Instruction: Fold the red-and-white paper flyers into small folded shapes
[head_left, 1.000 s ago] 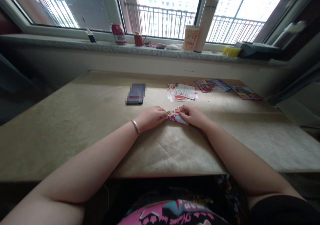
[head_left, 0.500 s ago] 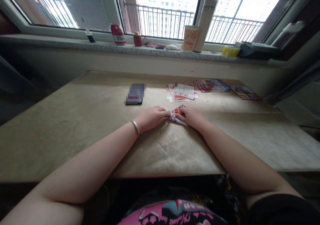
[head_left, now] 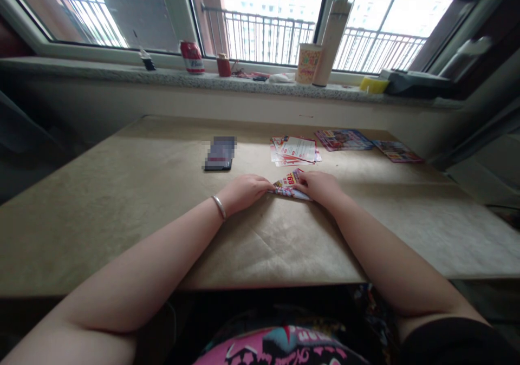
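A colourful printed flyer (head_left: 289,183), folded to a rough triangle with large red digits on it, lies on the table between my hands. My left hand (head_left: 248,191) pinches its left corner, the fingers pressed together. On the right side, my right hand (head_left: 323,187) has its thumb and fingers closed on the paper, covering that end. Just beyond the flyer rests a loose pile of leaflets (head_left: 298,149), a white printed one on top.
A dark phone (head_left: 219,156), partly pixelated, lies left of the leaflets. Two stacks of glossy flyers, a larger one (head_left: 344,139) and a smaller one (head_left: 398,151), are at the back right. A can (head_left: 192,57), paper cup (head_left: 307,63) and tall tube (head_left: 332,43) stand on the windowsill.
My right hand has slid slightly to the right along the flyer, showing more of its printed face. My left hand stays at the left corner.
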A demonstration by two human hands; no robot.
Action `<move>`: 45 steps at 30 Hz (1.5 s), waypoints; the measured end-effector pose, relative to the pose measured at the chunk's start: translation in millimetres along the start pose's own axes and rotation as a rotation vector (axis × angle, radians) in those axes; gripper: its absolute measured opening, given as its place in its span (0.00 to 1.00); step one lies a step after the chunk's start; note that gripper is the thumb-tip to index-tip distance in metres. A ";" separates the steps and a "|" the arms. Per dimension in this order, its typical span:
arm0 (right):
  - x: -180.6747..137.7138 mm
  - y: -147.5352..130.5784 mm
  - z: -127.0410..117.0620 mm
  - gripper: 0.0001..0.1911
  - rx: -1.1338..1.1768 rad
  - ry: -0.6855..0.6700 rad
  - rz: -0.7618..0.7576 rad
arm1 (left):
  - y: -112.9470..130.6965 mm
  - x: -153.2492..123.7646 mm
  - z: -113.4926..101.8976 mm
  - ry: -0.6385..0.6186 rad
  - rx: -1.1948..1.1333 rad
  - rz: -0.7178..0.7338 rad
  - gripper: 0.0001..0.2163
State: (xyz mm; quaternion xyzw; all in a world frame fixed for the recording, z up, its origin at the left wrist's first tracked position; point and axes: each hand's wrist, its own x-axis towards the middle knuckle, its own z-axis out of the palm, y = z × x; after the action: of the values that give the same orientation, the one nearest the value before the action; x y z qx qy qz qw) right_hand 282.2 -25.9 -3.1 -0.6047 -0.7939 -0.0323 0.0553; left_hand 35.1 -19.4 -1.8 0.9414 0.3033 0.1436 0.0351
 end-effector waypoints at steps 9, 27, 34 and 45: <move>-8.5 -12.2 -13.6 0.17 -0.004 0.273 -0.235 | 6.2 1.5 3.8 0.040 0.053 -0.024 0.12; 4.2 -20.0 15.5 0.14 0.182 0.152 -0.231 | 1.0 7.7 11.5 0.036 -0.076 -0.090 0.09; 6.2 -18.3 17.6 0.12 0.165 0.119 -0.187 | -3.5 4.5 7.3 -0.017 -0.044 -0.058 0.08; 4.5 -20.2 12.3 0.13 0.149 0.050 -0.109 | -2.3 -0.6 1.1 -0.004 0.042 0.021 0.09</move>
State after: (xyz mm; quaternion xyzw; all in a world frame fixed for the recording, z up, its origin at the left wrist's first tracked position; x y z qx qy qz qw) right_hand 260.9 -25.6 -14.4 -0.5538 -0.8242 0.0088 0.1181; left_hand 33.6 -17.8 -3.3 0.9454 0.2961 0.1356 0.0142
